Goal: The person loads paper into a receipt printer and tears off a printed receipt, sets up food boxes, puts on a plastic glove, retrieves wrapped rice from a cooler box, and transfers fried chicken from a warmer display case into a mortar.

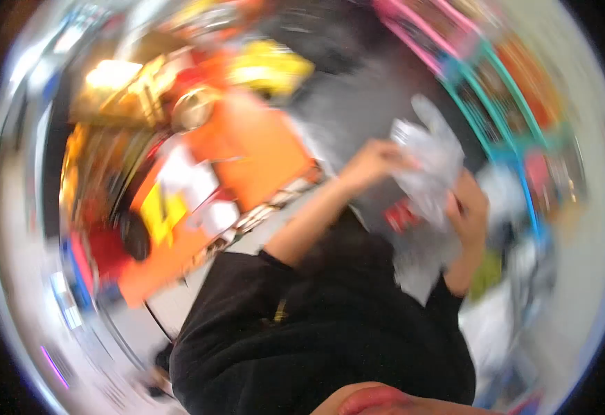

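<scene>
A crumpled, whitish see-through plastic bag (pixel 430 162) is stretched between my two hands, in front of my body and a little to the right. On its left side, my left hand (pixel 380 162) pinches the bag with closed fingers. Lower on the other side, my right hand (pixel 468 206) is closed around its edge. A small red item or print (pixel 400 216) shows just below the bag; blur hides what it is. The bag's contents, if any, cannot be made out.
To the left stands an orange-topped table (pixel 257 149) with yellow and white papers or packets. A yellow bundle (pixel 269 67) lies at its far end. Teal racks (pixel 500 104) and a pink rack (pixel 423 31) line the right. White plastic (pixel 489 328) is beside my right side.
</scene>
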`<action>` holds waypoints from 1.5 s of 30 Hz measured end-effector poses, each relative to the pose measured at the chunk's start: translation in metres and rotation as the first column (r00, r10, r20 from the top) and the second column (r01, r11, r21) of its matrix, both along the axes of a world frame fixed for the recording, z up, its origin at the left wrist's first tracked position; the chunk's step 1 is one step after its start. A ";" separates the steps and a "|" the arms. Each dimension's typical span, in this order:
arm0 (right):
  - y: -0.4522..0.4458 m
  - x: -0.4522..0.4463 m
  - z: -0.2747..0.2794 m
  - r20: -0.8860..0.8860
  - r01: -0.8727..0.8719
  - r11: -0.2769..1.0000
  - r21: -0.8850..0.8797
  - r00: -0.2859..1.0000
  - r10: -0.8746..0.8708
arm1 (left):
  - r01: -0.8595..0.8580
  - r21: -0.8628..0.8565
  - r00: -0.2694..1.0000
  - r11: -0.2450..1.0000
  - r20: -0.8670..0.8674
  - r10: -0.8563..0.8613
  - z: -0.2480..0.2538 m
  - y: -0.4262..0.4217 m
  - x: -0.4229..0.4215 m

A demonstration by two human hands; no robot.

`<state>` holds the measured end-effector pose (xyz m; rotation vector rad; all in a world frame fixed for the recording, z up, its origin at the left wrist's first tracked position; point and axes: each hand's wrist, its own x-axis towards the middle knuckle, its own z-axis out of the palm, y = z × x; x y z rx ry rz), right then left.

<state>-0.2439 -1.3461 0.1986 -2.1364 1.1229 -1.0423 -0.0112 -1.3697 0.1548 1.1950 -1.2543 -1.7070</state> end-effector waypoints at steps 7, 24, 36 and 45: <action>0.001 0.158 -0.038 -0.113 -0.476 0.862 0.174 0.860 0.498 | -0.709 -0.344 0.680 0.616 -0.100 0.726 -0.002 0.153 0.127; 0.359 0.362 -0.014 0.287 -0.779 -0.296 0.552 -0.156 0.945 | -0.877 -0.011 -0.472 -0.481 -0.167 0.865 0.011 0.540 0.087; 0.398 0.386 -0.058 0.125 -0.914 -0.271 0.301 -0.244 0.962 | -0.625 -0.528 -0.780 -0.574 0.400 0.481 -0.028 0.574 0.070; 0.376 0.419 -0.059 0.187 -0.685 -0.440 0.581 -0.414 0.891 | -0.829 -0.167 -0.554 -0.533 0.115 0.825 -0.025 0.559 0.120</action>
